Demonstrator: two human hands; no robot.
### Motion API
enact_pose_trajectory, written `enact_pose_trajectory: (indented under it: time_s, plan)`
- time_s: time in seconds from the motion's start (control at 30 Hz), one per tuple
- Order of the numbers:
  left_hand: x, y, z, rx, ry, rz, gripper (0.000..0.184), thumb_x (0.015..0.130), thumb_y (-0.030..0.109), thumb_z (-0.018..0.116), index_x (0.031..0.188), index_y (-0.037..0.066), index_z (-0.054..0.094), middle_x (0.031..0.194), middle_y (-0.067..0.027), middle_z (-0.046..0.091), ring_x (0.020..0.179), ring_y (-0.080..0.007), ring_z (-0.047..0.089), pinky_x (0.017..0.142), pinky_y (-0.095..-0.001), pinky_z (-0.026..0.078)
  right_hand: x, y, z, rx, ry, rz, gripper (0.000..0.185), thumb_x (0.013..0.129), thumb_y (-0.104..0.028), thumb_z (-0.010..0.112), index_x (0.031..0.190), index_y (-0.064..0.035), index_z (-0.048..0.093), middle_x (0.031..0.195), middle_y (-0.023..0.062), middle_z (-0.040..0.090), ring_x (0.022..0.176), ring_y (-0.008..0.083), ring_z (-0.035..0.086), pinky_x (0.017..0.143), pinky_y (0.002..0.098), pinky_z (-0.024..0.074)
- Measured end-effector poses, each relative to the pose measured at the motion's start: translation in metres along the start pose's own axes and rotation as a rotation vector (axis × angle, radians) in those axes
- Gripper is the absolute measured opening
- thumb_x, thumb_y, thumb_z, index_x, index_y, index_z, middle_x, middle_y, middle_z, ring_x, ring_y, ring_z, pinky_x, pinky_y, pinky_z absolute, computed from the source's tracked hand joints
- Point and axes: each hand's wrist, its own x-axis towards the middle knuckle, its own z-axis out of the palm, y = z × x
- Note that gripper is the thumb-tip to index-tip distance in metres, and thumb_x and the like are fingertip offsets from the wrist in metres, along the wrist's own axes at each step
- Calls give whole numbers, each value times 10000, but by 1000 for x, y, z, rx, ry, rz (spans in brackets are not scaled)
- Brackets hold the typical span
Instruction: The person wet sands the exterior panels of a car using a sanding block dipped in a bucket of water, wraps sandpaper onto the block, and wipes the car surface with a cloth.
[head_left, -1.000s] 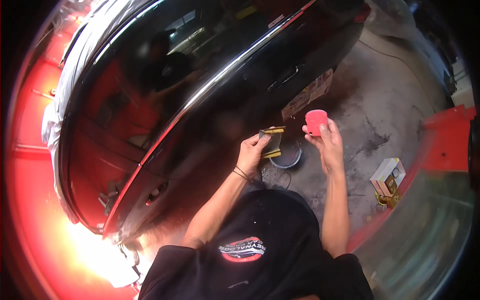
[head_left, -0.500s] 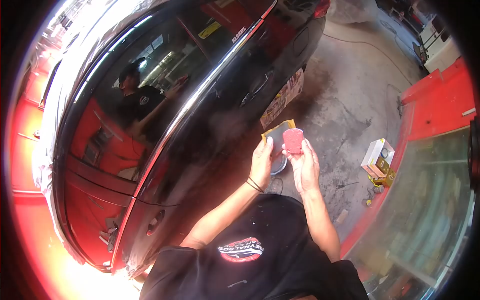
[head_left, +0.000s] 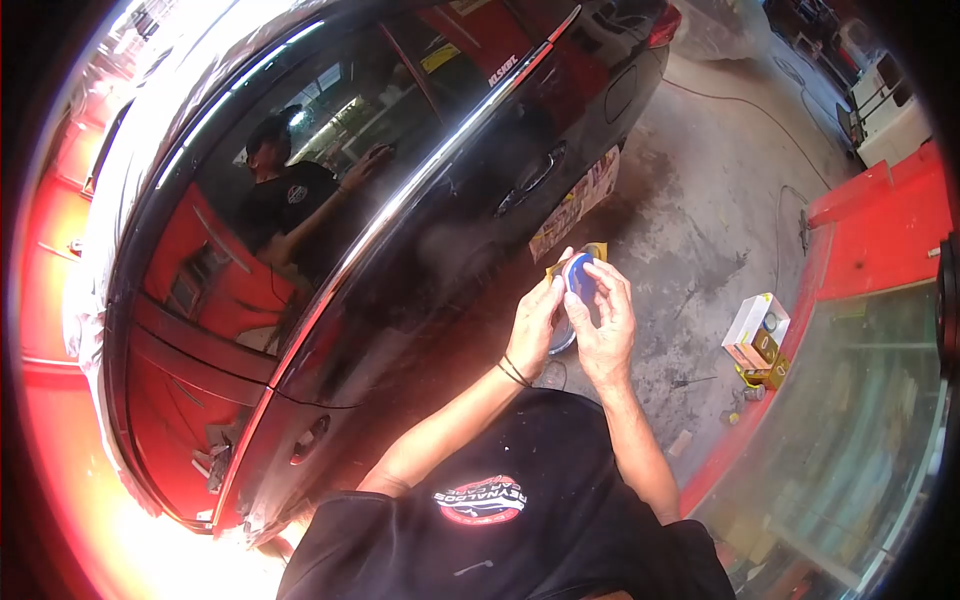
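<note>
In front of my chest, both hands are close together. My left hand (head_left: 536, 315) grips a yellow-edged sheet (head_left: 598, 250), mostly hidden behind the fingers. Between the fingertips and thumb of my right hand (head_left: 607, 325) is a round pad (head_left: 577, 275), tilted so that its blue side and pale rim show. The pad is against or very near the sheet; exact contact cannot be made out. Behind my hands stands a bucket (head_left: 563, 338), largely covered by them. To the left is the glossy black car (head_left: 430, 250).
Newspaper (head_left: 575, 205) hangs at the car's lower edge. An open box (head_left: 757, 325) stands on the grey floor (head_left: 690, 270) at right, beside a red low wall (head_left: 870, 220) and a glass panel (head_left: 850, 420). Plastic sheeting (head_left: 95, 330) covers the car's far side.
My right hand has brought the pad left to my left hand and turned it, so its blue side shows instead of the pinkish-red face. The sheet is now more hidden behind the fingers.
</note>
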Motion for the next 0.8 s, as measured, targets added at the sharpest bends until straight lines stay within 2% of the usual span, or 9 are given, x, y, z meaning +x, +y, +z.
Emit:
enact_pose_trajectory:
  time_s: [0.17,0.27,0.37,0.47,0.5,0.6,0.67,0.77,0.8]
  plan:
    - [0,3,4,25,-33,8,596,1265,331,489,1778,33,436,1741,-79,551,1557,-169,539,1303,-339,416,-1,7,-4,-1,2,20,474,1003,12,846,1450,-18,694,1553,127,577,1449,269,628,1191,411,566]
    - [-1,7,7,7,-8,-23,609,1251,296,508,1755,-37,428,1775,-130,506,1601,-225,503,1355,-383,368,-2,6,-2,37,13,38,482,990,22,847,1446,-14,693,1554,130,572,1446,268,631,1185,410,572]
    - [-2,9,7,89,-41,-22,609,1259,317,475,1760,-27,424,1800,-115,479,1619,-232,491,1380,-392,331,-2,7,-1,57,30,53,475,982,27,849,1431,-6,699,1547,135,580,1440,266,635,1175,404,576]
    - [2,-8,-2,-184,-45,-87,621,1264,367,448,1754,-14,443,1816,-98,459,1625,-235,488,1400,-407,294,-3,19,-3,26,51,48,445,978,13,861,1399,6,717,1535,142,595,1430,260,640,1159,400,578]
    - [-2,2,-3,-245,-49,-188,667,1260,447,435,1754,0,452,1810,-96,471,1631,-235,484,1414,-420,263,-4,24,-5,11,58,45,433,977,6,865,1386,10,724,1531,144,601,1427,258,642,1153,400,578]
    - [6,20,-19,-80,-177,-283,704,1248,490,486,1787,41,419,1791,-43,499,1637,-178,457,1396,-399,295,-9,28,-10,29,42,97,407,974,-24,884,1351,24,740,1531,149,613,1409,251,649,1139,399,577]
    - [8,4,-42,61,-130,-248,608,1196,358,669,1686,10,575,1822,-90,470,1649,-198,450,1365,-400,362,-12,21,-10,-57,-6,158,369,977,-106,906,1310,-13,776,1594,189,570,1449,318,619,1191,460,536]
    - [0,-21,-75,279,-52,-244,550,1164,280,733,1626,-4,640,1780,-160,521,1638,-199,460,1356,-400,363,-14,25,-11,-381,-93,157,339,987,-206,913,1278,-65,812,1696,246,471,1524,412,541,1252,531,471]
    - [-3,-28,-81,298,-11,-295,549,1163,270,733,1633,1,636,1731,-158,584,1564,-193,549,1322,-386,413,-17,41,-13,-423,-106,116,374,992,-234,922,1286,-38,802,1649,260,542,1493,380,586,1236,509,491]
